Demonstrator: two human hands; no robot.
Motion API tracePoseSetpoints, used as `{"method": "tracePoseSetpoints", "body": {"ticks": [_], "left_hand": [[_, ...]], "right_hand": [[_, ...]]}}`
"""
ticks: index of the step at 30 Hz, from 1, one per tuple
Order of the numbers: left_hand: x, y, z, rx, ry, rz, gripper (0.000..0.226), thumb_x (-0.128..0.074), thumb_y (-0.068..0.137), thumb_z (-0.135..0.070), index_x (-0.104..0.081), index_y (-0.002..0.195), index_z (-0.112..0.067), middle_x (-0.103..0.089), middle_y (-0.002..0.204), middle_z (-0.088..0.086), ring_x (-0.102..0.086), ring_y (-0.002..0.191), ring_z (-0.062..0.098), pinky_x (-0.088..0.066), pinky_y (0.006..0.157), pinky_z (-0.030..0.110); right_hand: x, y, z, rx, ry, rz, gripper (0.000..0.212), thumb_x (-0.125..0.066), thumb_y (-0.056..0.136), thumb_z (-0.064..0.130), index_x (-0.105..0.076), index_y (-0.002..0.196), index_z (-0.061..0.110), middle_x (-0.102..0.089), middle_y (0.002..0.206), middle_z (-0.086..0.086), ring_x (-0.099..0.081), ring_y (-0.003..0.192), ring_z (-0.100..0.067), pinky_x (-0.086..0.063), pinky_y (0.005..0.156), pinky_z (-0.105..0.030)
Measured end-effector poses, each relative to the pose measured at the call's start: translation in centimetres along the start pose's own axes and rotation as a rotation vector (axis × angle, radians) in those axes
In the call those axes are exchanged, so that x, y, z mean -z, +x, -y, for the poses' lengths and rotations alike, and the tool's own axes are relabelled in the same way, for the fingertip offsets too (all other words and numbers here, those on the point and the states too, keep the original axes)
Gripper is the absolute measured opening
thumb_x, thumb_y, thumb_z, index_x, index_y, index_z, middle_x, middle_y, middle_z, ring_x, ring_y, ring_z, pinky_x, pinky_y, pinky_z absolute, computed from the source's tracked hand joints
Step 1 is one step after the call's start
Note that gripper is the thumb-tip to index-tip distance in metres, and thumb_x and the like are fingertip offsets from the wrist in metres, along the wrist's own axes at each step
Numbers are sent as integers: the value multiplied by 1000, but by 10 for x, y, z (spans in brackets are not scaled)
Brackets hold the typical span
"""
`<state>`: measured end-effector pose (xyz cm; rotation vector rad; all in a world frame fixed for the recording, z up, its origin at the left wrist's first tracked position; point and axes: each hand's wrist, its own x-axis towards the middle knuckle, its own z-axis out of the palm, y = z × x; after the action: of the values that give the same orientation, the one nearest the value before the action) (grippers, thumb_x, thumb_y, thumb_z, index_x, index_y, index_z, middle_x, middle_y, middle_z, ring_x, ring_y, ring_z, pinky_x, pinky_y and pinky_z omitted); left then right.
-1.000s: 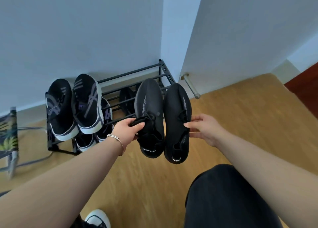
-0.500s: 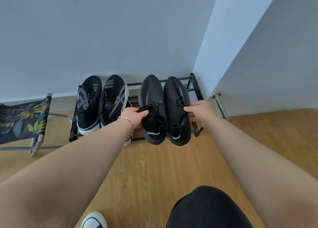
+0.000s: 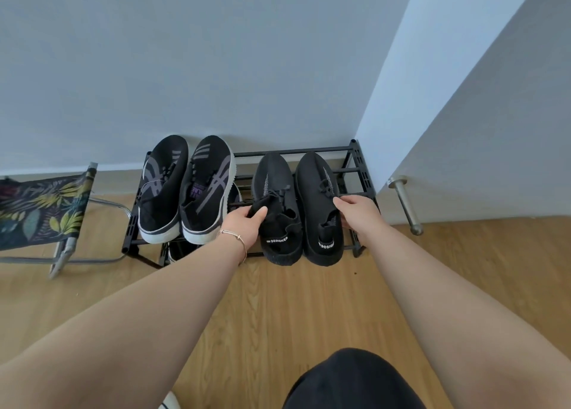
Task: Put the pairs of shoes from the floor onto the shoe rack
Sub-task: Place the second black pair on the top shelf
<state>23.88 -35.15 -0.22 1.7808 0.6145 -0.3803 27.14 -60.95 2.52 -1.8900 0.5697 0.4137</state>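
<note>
Left all-black knit sneaker [image 3: 276,206]: sitting on the top tier of the black metal-bar shoe rack [image 3: 355,173], right half, toe toward the wall, heel hanging a bit over the front bar.
Left hand [image 3: 244,224]: clamped on that shoe's near-left side, thumb on top and fingers pinching the black collar edge, so it's holding the shoe. Thin bracelet [image 3: 236,238] on the wrist.
Right all-black knit sneaker [image 3: 318,204]: right next to its twin, pretty much touching along the sides, same direction, also on the top tier.
Right hand [image 3: 355,214]: pressed against this shoe's right side by the laces, fingers curled narrow. Looks like a grip, but the fingertips are tucked out of sight so can't swear it's fully closed around it.
Look of the pair: matte black knit uppers, black laces, black soles, a faint speckled grey stripe along each side, white "DESIGN..." lettering on the heel pull tabs.
Other pair: black sneakers with grey stripes and white soles [image 3: 185,189], left half of the same tier, well clear of both hands, just beside the left black sneaker.
Lower tier: some more dark shoes peeking out under the striped pair, can't make out much.
Rack spot: on the wood floor [image 3: 293,309], backed against the pale wall, right end tucked into the corner.
Off to the left: folding stool with leafy print fabric [image 3: 40,211].
</note>
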Motion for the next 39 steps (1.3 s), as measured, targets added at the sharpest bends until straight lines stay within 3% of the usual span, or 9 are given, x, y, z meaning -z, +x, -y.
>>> {"method": "tracePoseSetpoints", "body": {"ticks": [4, 6, 9, 11, 14, 17, 20, 28, 39], "left_hand": [[3, -47, -5, -93, 122, -2, 69, -50, 86, -64, -56, 143, -27, -66, 131, -11, -61, 124, 17, -46, 111, 40], [3, -63, 0, -116, 150, 27, 67, -60, 94, -50, -44, 152, -19, -61, 124, -17, -59, 124, 13, -44, 107, 31], [2, -72, 21, -130, 281, 63, 98, -71, 77, -62, -34, 157, -18, -56, 141, -10, -57, 130, 14, -47, 111, 38], [0, -70, 33, -106, 351, 61, 115, -70, 61, -74, -33, 157, -23, -54, 148, -3, -57, 131, 16, -48, 111, 43], [-9, -73, 38, -131, 392, 68, 103, -79, 62, -66, -42, 150, -29, -58, 135, -6, -63, 118, 12, -52, 106, 40], [-17, -77, 37, -196, 416, 33, 78, -85, 75, -41, -49, 143, -27, -55, 128, -3, -61, 108, 10, -50, 103, 30], [-22, -74, 35, -211, 414, -17, 67, -83, 80, -34, -54, 139, -23, -54, 125, 0, -55, 99, 7, -41, 93, 19], [-24, -52, 24, -229, 526, -88, 74, -78, 81, -46, -54, 143, -14, -54, 135, 6, -47, 130, 26, -41, 112, 39], [-29, -22, -3, -223, 532, -123, 57, -77, 83, -42, -61, 133, -19, -58, 127, 10, -48, 125, 32, -45, 106, 44]], "right_hand": [[11, -39, 0, 148, -171, 91, 42, -43, 104, 20, -50, 146, 22, -56, 136, 7, -51, 127, -17, -38, 102, -30], [16, -59, -9, 178, -185, 139, 49, -44, 102, 8, -47, 148, 24, -56, 138, 7, -51, 128, -14, -38, 99, -28], [18, -78, -29, 188, -292, 186, 66, -52, 93, -2, -39, 152, 25, -53, 141, 5, -50, 131, -14, -45, 101, -33], [15, -83, -42, 223, -388, 193, 77, -67, 88, 9, -32, 154, 27, -46, 146, 9, -47, 133, -12, -43, 109, -38], [4, -85, -50, 244, -434, 149, 96, -83, 77, 32, -26, 155, 28, -39, 153, 6, -43, 138, -13, -40, 113, -41], [-7, -86, -46, 302, -426, 53, 88, -86, 75, 30, -39, 149, 22, -46, 147, -1, -44, 137, -20, -36, 105, -30], [-10, -83, -44, 355, -438, -7, 82, -88, 73, 28, -46, 143, 19, -53, 140, -4, -46, 134, -22, -34, 98, -26], [-9, -62, -37, 357, -457, -14, 75, -86, 74, 31, -51, 140, 22, -58, 130, -4, -51, 126, -21, -37, 93, -26], [-17, -24, -21, 370, -511, -76, 78, -83, 70, 45, -53, 139, 26, -60, 131, -2, -51, 125, -27, -46, 105, -46]]}}
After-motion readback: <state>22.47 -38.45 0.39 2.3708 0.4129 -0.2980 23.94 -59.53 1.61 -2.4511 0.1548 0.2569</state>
